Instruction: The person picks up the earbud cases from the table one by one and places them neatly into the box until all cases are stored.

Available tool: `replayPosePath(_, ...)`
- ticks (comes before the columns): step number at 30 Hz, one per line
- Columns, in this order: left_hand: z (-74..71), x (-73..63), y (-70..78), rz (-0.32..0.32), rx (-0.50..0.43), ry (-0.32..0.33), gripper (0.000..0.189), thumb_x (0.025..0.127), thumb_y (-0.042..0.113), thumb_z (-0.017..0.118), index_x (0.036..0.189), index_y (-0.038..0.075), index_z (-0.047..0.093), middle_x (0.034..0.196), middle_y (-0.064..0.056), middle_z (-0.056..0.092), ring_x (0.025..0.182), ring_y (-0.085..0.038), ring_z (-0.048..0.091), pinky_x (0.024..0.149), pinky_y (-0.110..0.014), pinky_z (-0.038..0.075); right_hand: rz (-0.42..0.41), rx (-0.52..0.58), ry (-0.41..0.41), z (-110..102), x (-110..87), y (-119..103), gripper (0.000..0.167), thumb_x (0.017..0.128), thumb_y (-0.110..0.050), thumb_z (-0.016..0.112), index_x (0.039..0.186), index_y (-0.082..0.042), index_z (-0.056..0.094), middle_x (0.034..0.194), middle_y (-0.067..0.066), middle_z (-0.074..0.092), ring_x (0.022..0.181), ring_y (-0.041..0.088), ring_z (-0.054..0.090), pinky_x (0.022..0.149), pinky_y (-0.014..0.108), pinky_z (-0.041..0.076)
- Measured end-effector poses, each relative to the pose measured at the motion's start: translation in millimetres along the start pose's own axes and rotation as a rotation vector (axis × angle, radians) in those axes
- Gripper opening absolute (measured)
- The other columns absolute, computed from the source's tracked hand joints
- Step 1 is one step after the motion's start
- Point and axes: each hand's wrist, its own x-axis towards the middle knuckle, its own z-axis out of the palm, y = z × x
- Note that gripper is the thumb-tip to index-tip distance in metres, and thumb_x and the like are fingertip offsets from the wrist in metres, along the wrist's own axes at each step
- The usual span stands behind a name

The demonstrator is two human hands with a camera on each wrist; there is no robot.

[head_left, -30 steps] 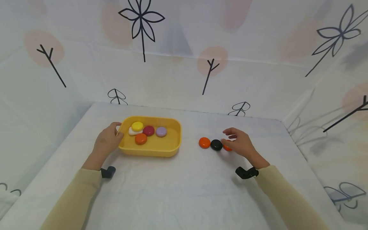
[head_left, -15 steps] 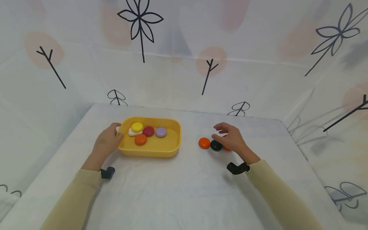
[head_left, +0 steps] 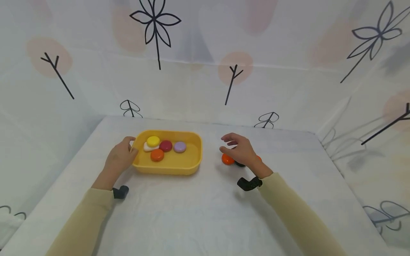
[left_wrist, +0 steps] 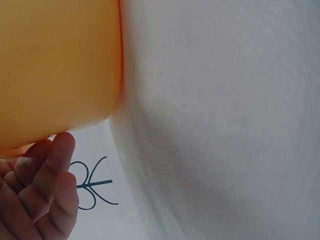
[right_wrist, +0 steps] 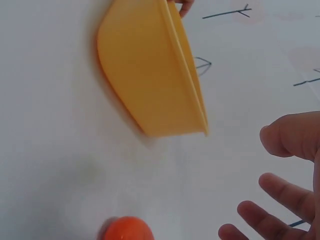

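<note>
The relation that seems to matter most is between the right hand (head_left: 238, 147) and the three discs on the white table (head_left: 179, 213): the left orange disc (head_left: 227, 159), the black disc (head_left: 239, 164) and the right orange disc (head_left: 259, 158). They make a short row from left to right, and the right hand hangs over it, hiding parts of the discs in the head view. This hand is much nearer to the row than the left one

The yellow tray (head_left: 179, 163) lies to the left of the row, its long axis also going left to right, so one short wall faces the right hand. The thumb and fingers of that hand point left to the tray, apart from each other, and grasp nothing; the right wrist view shows a gap between them and an orange disc

The left hand (head_left: 120, 154) grips the tray at its left end, its forearm coming from the near left. Inside the tray, the yellow disc (head_left: 153, 141) lies over the white piece (head_left: 148, 147), with the dark red disc (head_left: 166, 145), the lilac disc (head_left: 180, 147) and the reddish disc (head_left: 157, 155) around
</note>
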Motion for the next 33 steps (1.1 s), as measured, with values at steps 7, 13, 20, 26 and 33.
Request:
replayPosePath(7,-2.7,0.6,0.3,-0.006,0.003,-0.002,0.056,0.093,0.024,0.042,0.145,0.004,0.031,0.092,-0.013,0.051,0.069,-0.022,0.049,0.057,-0.027,0.042,-0.025,0.054,-0.047,10,7.8,-20,0.036,0.084,-0.029,0.070,0.116,-0.016,0.062,0.123,0.010,0.061,0.116,0.034,0.058,0.093,0.044,0.051)
replayPosePath(13,-1.9,2.2,-1.5,-0.008,0.000,-0.014,0.057,0.094,0.025,0.042,0.146,0.004,0.030,0.093,-0.013,0.051,0.070,-0.022,0.049,0.057,-0.028,0.042,-0.073,0.067,-0.076,20,15.0,-30,0.035,0.083,-0.027,0.071,0.115,-0.013,0.063,0.119,0.008,0.063,0.113,0.034,0.059,0.095,0.042,0.050)
replayPosePath(20,-2.7,0.5,-1.6,0.001,0.008,-0.011,0.057,0.094,0.024,0.042,0.145,0.004,0.030,0.093,-0.013,0.051,0.069,-0.022,0.050,0.057,-0.028,0.042,-0.090,0.056,-0.102,33,19.5,-41,0.037,0.083,-0.026,0.071,0.116,-0.011,0.063,0.118,0.008,0.063,0.113,0.034,0.060,0.093,0.041,0.051)
replayPosePath(26,-2.4,0.3,-1.2,-0.002,0.011,-0.007,0.057,0.093,0.024,0.042,0.145,0.004,0.030,0.094,-0.014,0.051,0.070,-0.023,0.050,0.057,-0.028,0.042,-0.117,0.086,-0.125,44,22.6,-47,0.040,0.082,-0.024,0.072,0.117,-0.006,0.063,0.122,0.012,0.063,0.110,0.031,0.061,0.092,0.040,0.051)
replayPosePath(33,0.3,2.3,-2.3,-0.004,0.011,0.001,0.056,0.093,0.023,0.042,0.145,0.004,0.031,0.095,-0.014,0.052,0.072,-0.023,0.050,0.058,-0.028,0.042,-0.190,0.109,-0.103,57,29.0,-53,0.038,0.083,-0.022,0.071,0.113,-0.001,0.064,0.118,0.017,0.064,0.107,0.035,0.060,0.095,0.045,0.049)
